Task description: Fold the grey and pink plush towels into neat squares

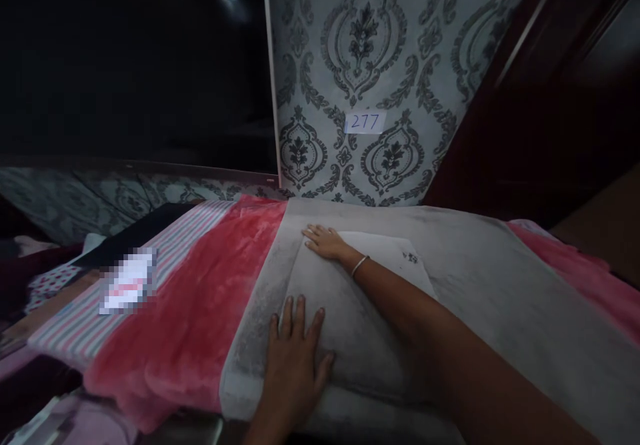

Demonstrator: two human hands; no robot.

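Left hand (295,361), right hand (326,241) flat on grey cloth (345,305)

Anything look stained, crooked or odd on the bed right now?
One thing: a small dark mark on the folded grey cloth, near its far corner, just past the right hand. Stain or print, too dim to tell. Nothing else stands out.

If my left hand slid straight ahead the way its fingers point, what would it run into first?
Most likely your right hand, resting flat at the far corner of the folded grey cloth. Your left hand lies flat on that cloth's near end, and only bare cloth shows between them.
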